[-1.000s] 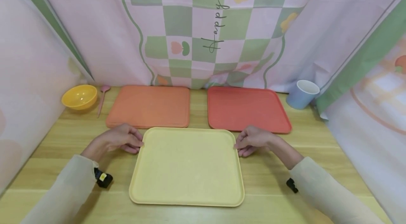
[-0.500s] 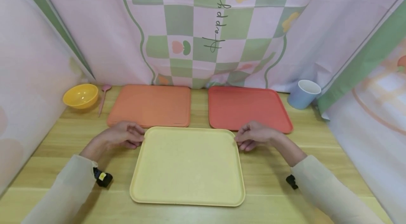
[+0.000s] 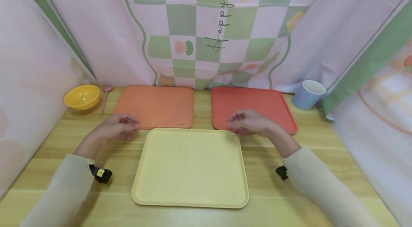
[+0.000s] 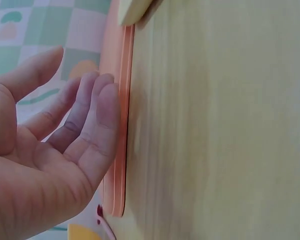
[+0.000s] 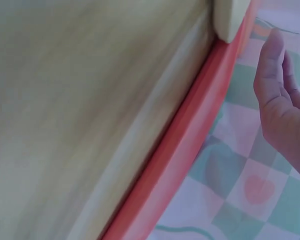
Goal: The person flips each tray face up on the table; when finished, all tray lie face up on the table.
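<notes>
A pale yellow tray (image 3: 191,169) lies on the wooden table in front of the person. Off its far left corner is the left hand (image 3: 117,127), over the near edge of the orange tray (image 3: 157,105). In the left wrist view the left fingers (image 4: 107,110) are loosely bent, thumb apart, nothing between them. The right hand (image 3: 249,121) is above the near left part of the red tray (image 3: 257,105), by the yellow tray's far right corner. Its fingers (image 5: 270,65) are relaxed and hold nothing in the right wrist view, where the thumb is mostly cut off.
A yellow bowl (image 3: 82,97) and a pink spoon (image 3: 104,100) are at the back left. At the back right stands a blue cup (image 3: 308,94). A patterned curtain (image 3: 212,23) hangs directly behind the orange and red trays.
Both hands have let go of the yellow tray's sides and moved away from the person, the left slightly leftward, the right slightly leftward over the red tray. The yellow tray stays in place.
</notes>
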The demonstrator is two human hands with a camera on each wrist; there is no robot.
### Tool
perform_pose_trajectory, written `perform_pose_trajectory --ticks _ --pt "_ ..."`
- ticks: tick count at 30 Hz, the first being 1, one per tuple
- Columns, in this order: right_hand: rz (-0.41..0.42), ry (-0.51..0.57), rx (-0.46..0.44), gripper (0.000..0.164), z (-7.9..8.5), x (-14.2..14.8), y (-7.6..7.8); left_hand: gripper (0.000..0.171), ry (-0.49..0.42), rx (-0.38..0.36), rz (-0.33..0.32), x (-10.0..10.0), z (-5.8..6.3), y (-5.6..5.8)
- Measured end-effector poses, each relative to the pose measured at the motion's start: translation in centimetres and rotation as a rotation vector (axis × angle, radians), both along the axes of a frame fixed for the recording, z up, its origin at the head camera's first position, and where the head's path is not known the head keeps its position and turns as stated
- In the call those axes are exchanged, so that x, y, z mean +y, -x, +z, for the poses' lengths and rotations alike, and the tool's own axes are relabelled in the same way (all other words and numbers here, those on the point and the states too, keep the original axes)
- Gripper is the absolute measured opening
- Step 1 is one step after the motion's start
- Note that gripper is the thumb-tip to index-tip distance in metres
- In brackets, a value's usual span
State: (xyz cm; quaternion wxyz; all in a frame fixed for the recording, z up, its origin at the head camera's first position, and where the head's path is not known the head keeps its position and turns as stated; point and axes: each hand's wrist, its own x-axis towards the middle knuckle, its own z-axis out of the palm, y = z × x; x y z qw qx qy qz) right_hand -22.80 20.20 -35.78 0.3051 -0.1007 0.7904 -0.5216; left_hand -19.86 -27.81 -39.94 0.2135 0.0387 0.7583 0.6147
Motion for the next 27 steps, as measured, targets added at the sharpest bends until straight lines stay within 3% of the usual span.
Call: perform_pose_trajectory --ticks 8,9,15,16,27 --pt "-0.011 -0.002 0.080 0.041 0.4 -2.0 1.3 0.028 0.014 0.016 0.101 -1.3 0.0 1.0" --pt "-0.018 0.004 0.076 0.041 0.4 -2.4 1.5 0.040 0.006 0.024 0.115 -1.5 0.1 1.1" --pt "-0.049 0.066 0.042 0.047 0.5 -4.7 2.7 0.052 -0.023 0.038 0.196 -2.6 0.4 1.8" --pt "-0.052 0.079 0.037 0.048 0.5 -5.0 2.8 0.040 -0.016 0.032 0.200 -2.6 0.5 1.9" --pt "-0.146 0.182 -0.060 0.046 0.4 -7.9 5.1 0.029 0.036 0.025 0.235 -3.2 1.2 3.0"
